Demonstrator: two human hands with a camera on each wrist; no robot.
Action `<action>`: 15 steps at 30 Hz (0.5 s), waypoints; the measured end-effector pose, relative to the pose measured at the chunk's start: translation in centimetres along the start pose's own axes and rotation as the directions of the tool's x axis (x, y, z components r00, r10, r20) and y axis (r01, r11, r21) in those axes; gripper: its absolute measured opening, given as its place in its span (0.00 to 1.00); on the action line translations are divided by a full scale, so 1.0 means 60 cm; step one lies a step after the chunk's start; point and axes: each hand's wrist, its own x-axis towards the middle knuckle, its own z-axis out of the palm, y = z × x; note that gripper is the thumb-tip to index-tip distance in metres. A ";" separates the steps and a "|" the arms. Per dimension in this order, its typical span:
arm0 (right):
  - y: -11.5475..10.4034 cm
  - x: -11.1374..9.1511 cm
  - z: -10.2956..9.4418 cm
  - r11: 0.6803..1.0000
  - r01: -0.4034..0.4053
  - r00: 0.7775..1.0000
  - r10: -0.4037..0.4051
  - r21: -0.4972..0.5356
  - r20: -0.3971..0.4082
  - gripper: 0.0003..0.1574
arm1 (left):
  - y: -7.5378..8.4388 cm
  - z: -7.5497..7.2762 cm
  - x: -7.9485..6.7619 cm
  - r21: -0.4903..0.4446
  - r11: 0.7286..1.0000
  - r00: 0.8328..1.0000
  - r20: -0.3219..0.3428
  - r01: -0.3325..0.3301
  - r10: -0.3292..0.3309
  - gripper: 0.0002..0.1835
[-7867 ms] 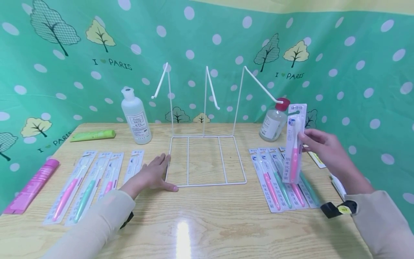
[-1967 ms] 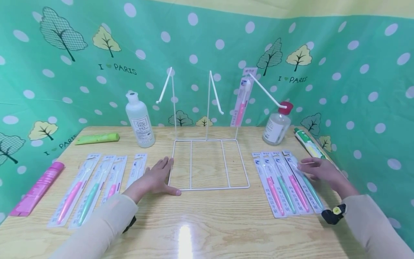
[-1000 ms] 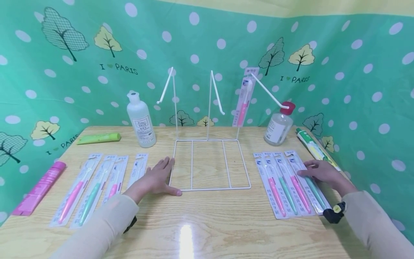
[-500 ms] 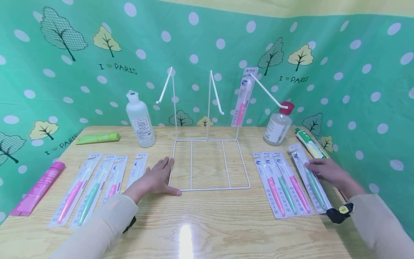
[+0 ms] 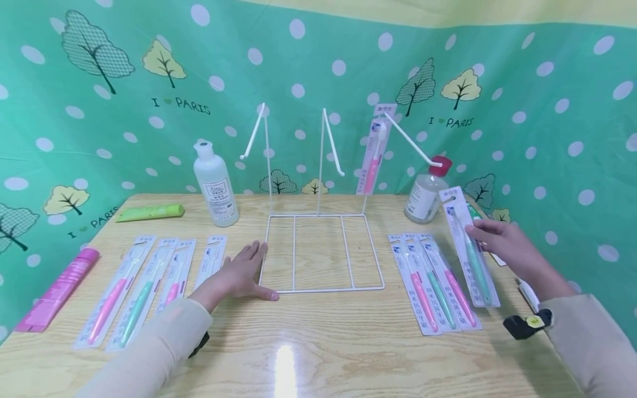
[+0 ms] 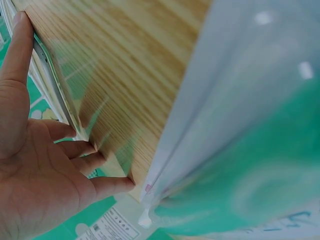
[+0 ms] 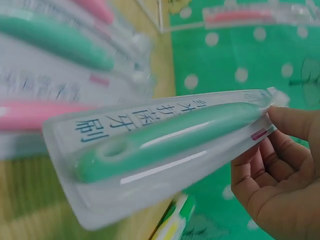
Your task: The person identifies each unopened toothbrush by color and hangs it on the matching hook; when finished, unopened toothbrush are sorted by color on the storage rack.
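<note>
My right hand (image 5: 517,254) pinches a packaged green toothbrush (image 5: 478,265) by its right edge, thumb on the front, and holds it tilted above the table. In the right wrist view the thumb presses near the top of the green handle (image 7: 190,132). My left hand (image 5: 241,273) rests with extended fingers at the left side of a white wire rack (image 5: 323,290); the left wrist view shows the fingertips against its edge. From the rack's right hook hangs a packaged pink toothbrush (image 5: 372,160). The middle hook (image 5: 333,143) and left hook (image 5: 252,132) carry nothing.
Three packaged toothbrushes (image 5: 438,287) lie right of the rack, several more (image 5: 134,298) on the left. A white bottle (image 5: 216,185) and a red-capped bottle (image 5: 427,193) stand behind. Pink (image 5: 59,290) and lime-green tubes (image 5: 149,213) lie at left; a toothpaste tube is partly hidden behind my right hand.
The pink toothbrush pack held in my right hand earlier now hangs on the right hook. My right hand has since gripped and lifted the rightmost green one. My left hand stays in place.
</note>
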 end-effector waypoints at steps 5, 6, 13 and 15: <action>-0.053 -0.001 0.016 0.998 0.050 0.999 -0.050 0.038 -0.014 0.43 | -0.003 0.002 0.002 0.007 1.000 1.000 0.002 -0.001 0.001 0.66; -0.064 -0.001 0.021 0.996 0.069 0.998 -0.068 0.051 -0.017 0.41 | -0.004 0.002 0.003 0.008 1.000 1.000 0.002 -0.001 0.001 0.66; -0.130 -0.002 0.057 0.949 0.269 0.963 -0.265 0.163 -0.047 0.27 | -0.007 0.004 0.003 0.007 1.000 1.000 -0.001 -0.006 0.006 0.66; -0.147 -0.006 0.066 0.941 0.295 0.955 -0.290 0.163 -0.057 0.25 | -0.006 0.004 0.003 0.004 1.000 1.000 -0.001 -0.004 0.004 0.66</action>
